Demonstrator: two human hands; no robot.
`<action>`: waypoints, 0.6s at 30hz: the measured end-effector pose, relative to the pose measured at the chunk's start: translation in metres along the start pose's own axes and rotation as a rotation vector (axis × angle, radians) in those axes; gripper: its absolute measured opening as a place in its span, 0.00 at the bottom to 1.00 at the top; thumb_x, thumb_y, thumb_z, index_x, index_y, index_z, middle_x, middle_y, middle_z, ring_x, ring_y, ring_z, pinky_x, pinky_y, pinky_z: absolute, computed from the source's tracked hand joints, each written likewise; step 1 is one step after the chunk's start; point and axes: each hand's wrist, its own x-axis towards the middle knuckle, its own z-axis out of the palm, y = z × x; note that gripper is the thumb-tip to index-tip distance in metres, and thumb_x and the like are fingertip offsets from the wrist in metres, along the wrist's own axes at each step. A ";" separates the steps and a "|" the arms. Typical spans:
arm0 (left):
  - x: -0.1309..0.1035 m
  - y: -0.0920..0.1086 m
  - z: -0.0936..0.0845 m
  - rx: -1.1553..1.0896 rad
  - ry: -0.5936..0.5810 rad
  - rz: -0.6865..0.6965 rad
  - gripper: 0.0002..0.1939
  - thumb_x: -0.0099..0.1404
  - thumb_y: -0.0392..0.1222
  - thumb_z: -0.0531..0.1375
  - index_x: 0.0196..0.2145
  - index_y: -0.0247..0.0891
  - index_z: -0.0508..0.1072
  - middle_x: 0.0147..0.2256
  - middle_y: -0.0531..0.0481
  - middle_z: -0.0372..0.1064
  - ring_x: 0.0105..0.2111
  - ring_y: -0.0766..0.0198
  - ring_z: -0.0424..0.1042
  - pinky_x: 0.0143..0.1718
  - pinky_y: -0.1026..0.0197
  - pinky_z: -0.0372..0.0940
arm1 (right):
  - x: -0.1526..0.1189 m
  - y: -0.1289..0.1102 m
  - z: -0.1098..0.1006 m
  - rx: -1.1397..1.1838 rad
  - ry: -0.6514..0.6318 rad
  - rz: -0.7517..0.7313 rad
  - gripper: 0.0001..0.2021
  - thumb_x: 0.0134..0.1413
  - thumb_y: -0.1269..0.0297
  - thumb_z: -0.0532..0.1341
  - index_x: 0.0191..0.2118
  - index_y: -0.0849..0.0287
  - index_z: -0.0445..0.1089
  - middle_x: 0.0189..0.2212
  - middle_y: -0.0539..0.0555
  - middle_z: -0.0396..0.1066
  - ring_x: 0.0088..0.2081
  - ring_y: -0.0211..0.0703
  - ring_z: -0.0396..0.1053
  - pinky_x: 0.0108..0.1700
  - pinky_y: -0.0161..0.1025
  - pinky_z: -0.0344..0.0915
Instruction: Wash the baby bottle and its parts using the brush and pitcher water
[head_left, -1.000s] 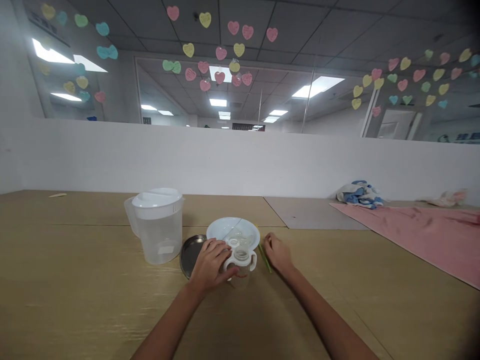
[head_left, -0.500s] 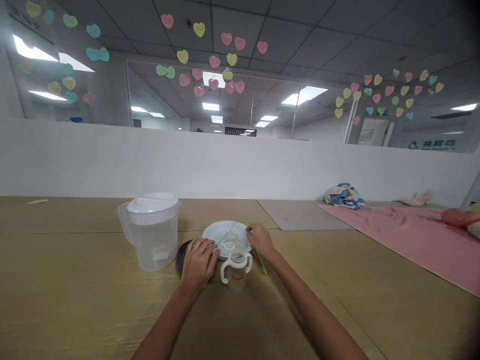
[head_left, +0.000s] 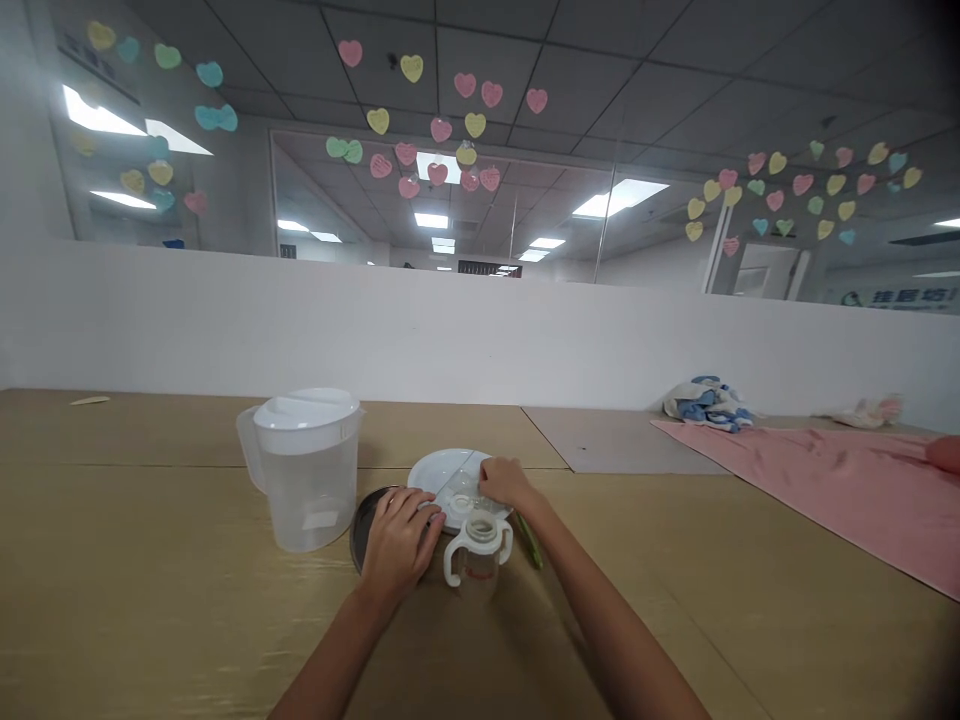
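Observation:
A white plate (head_left: 435,467) carries clear and white bottle parts (head_left: 460,503). My left hand (head_left: 401,535) rests at the plate's left edge, over a dark round tray (head_left: 361,528), its fingers spread and slightly bent. Over the right part of the plate is my right hand (head_left: 504,482), fingers curled down together among the clear parts; what they hold is hidden. In front of the plate stands a clear bottle (head_left: 478,565) with two white handles and an open top. A green-handled brush or stick (head_left: 529,542) lies right of the bottle, partly under my right wrist.
A clear pitcher (head_left: 311,490) with a white lid stands left of the dark tray. At the back right are a blue and white cloth (head_left: 709,403) and a pink cloth (head_left: 817,475). A white wall (head_left: 480,340) runs behind the table.
My right hand has moved left and inward over the plate, and its fingers have curled down onto the clear parts. My left hand stays nearly in place. The view has shifted slightly.

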 end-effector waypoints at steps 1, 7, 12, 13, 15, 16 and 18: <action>0.000 0.000 0.000 0.003 -0.005 -0.001 0.10 0.64 0.39 0.51 0.33 0.39 0.72 0.37 0.48 0.72 0.40 0.59 0.67 0.45 0.52 0.57 | 0.000 0.002 -0.003 0.019 0.016 0.000 0.09 0.48 0.72 0.54 0.34 0.62 0.71 0.36 0.59 0.73 0.38 0.46 0.69 0.41 0.38 0.56; -0.002 -0.002 0.000 0.008 -0.015 -0.005 0.10 0.64 0.38 0.51 0.34 0.39 0.72 0.37 0.48 0.72 0.40 0.58 0.67 0.45 0.52 0.57 | -0.002 0.004 -0.020 0.150 0.197 0.033 0.13 0.58 0.69 0.46 0.40 0.60 0.67 0.37 0.57 0.72 0.38 0.41 0.68 0.35 0.33 0.54; -0.002 -0.002 0.000 0.013 -0.026 -0.005 0.09 0.64 0.38 0.52 0.34 0.39 0.72 0.37 0.48 0.72 0.41 0.59 0.66 0.45 0.53 0.56 | -0.004 -0.002 -0.032 0.250 0.300 0.021 0.11 0.55 0.69 0.50 0.37 0.60 0.69 0.35 0.54 0.72 0.37 0.38 0.67 0.35 0.32 0.55; -0.002 -0.003 0.000 0.017 -0.026 -0.005 0.09 0.64 0.38 0.52 0.34 0.39 0.72 0.37 0.48 0.72 0.40 0.59 0.66 0.45 0.53 0.56 | -0.004 -0.003 -0.034 0.265 0.315 0.011 0.10 0.54 0.70 0.50 0.36 0.60 0.69 0.35 0.54 0.72 0.37 0.38 0.67 0.36 0.31 0.55; -0.002 -0.003 0.000 0.021 -0.022 -0.004 0.09 0.64 0.38 0.52 0.34 0.39 0.72 0.37 0.48 0.72 0.40 0.59 0.66 0.45 0.53 0.56 | -0.004 -0.005 -0.037 0.286 0.343 -0.006 0.10 0.52 0.71 0.52 0.35 0.61 0.70 0.35 0.54 0.72 0.38 0.38 0.66 0.38 0.31 0.56; -0.002 -0.003 0.000 0.021 -0.018 -0.002 0.09 0.64 0.38 0.52 0.34 0.39 0.72 0.37 0.48 0.72 0.40 0.59 0.66 0.45 0.53 0.56 | -0.004 -0.006 -0.039 0.295 0.358 -0.013 0.10 0.52 0.72 0.52 0.35 0.62 0.70 0.35 0.54 0.71 0.38 0.38 0.66 0.39 0.32 0.56; -0.002 -0.003 0.000 0.021 -0.010 -0.001 0.09 0.64 0.38 0.52 0.34 0.38 0.72 0.37 0.48 0.72 0.40 0.59 0.67 0.45 0.54 0.56 | -0.005 -0.006 -0.041 0.324 0.395 -0.025 0.09 0.49 0.72 0.54 0.34 0.62 0.70 0.35 0.54 0.71 0.38 0.38 0.65 0.40 0.32 0.56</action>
